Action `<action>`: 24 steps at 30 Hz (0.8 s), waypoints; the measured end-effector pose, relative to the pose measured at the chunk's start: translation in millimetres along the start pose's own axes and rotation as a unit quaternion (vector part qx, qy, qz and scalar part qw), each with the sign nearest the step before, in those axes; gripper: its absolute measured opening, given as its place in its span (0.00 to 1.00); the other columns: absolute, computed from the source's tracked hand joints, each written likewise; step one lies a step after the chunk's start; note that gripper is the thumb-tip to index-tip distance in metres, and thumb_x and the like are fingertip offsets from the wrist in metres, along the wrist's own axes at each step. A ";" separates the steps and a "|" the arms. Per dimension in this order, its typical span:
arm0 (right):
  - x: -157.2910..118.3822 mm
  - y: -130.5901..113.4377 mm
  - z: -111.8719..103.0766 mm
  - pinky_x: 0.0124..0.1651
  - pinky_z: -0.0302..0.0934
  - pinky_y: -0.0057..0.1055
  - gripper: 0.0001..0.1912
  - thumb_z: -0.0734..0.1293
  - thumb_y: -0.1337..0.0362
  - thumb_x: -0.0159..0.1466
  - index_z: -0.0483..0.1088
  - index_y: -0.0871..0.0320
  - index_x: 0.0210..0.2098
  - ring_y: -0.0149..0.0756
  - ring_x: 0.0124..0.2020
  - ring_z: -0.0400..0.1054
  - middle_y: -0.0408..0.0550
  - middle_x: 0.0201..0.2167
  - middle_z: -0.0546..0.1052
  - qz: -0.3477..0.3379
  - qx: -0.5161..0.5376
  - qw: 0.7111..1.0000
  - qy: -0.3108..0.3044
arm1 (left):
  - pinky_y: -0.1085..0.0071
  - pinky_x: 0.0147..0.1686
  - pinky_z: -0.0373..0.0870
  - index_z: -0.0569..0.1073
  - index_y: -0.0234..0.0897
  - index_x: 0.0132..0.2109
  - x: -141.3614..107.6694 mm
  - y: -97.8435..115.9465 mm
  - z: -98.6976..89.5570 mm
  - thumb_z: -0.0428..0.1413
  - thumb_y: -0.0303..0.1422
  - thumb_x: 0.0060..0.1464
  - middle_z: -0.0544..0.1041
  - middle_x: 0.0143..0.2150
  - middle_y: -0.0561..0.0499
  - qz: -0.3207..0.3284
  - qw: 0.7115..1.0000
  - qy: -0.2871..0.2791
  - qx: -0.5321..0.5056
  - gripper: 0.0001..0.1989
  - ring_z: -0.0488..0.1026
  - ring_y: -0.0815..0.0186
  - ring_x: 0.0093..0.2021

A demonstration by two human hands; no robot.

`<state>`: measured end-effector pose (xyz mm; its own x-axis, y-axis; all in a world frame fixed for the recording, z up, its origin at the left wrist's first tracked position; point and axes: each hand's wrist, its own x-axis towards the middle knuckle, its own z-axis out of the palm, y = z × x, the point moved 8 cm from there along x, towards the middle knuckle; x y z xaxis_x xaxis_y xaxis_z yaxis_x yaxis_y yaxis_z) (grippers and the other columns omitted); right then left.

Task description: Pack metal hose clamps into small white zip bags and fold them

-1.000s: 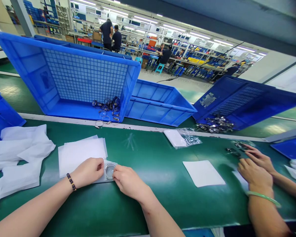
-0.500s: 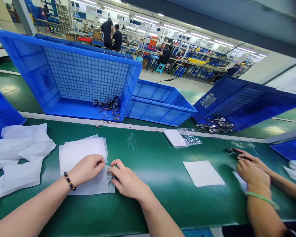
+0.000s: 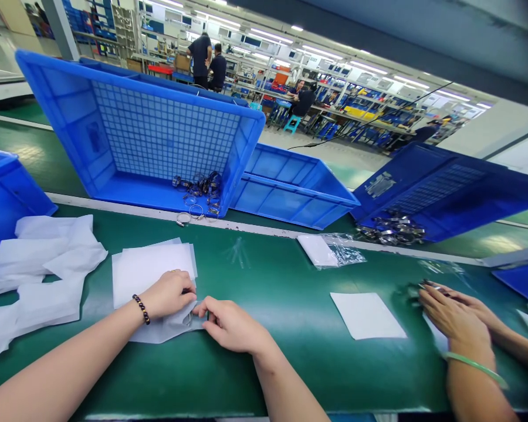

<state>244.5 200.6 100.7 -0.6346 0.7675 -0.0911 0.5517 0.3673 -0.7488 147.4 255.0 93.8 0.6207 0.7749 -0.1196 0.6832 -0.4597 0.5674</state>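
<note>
A translucent white sheet or thin bag (image 3: 158, 333) lies in front of me, its right part lifted and creased. Inside or beneath that crease shows a thin metal ring (image 3: 188, 318), partly hidden, much like a hose clamp. My left hand (image 3: 171, 295), wearing a dark beaded bracelet, has its fingers curled down on the upper edge of the sheet. From the right, my right hand (image 3: 233, 326) pinches the sheet's right edge beside the ring. More flat white sheets (image 3: 152, 266) are stacked just behind my left hand.
Crumpled white packets (image 3: 48, 299) lie at left. A tilted blue crate (image 3: 145, 196) holds several metal clamps (image 3: 206, 184); another blue crate (image 3: 294, 202) stands beside it. At right, a co-worker's hands (image 3: 457, 316) handle a dark metal piece near a white sheet (image 3: 369, 316).
My right hand has drawn the sheet's right edge up and inward, creasing it around the ring. My left hand stays on the sheet. The view has shifted slightly left.
</note>
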 end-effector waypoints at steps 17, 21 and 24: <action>-4.2 -12.7 17.8 0.26 0.55 0.22 0.20 0.66 0.67 0.51 0.62 0.54 0.43 0.27 0.20 0.63 0.34 0.18 0.65 0.021 0.067 0.989 -0.129 | 0.75 0.27 0.55 0.69 0.37 0.28 -7.4 4.3 5.3 0.46 0.32 0.51 0.70 0.25 0.54 -0.006 0.992 -0.089 -0.089 0.09 0.64 0.68 0.27; -2.1 -6.6 10.2 0.25 0.55 0.22 0.19 0.65 0.68 0.51 0.63 0.55 0.42 0.25 0.20 0.61 0.36 0.21 0.67 0.014 0.129 0.989 -0.068 | 0.76 0.26 0.54 0.68 0.36 0.29 -10.8 0.6 1.0 0.47 0.35 0.51 0.67 0.24 0.55 -0.026 0.979 -0.101 -0.173 0.09 0.61 0.70 0.25; -4.7 8.4 -22.8 0.24 0.54 0.22 0.07 0.63 0.67 0.54 0.65 0.58 0.34 0.23 0.20 0.58 0.43 0.29 0.70 0.006 0.191 0.975 0.117 | 0.76 0.24 0.52 0.67 0.35 0.29 -16.2 -0.5 -7.2 0.50 0.39 0.51 0.63 0.22 0.57 -0.042 0.952 -0.118 -0.278 0.11 0.57 0.72 0.23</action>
<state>264.6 212.1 109.8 -0.4635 0.8859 0.0180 0.2888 0.1702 -0.9421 134.2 245.8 101.3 0.6868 0.6493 -0.3267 0.4664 -0.0489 0.8832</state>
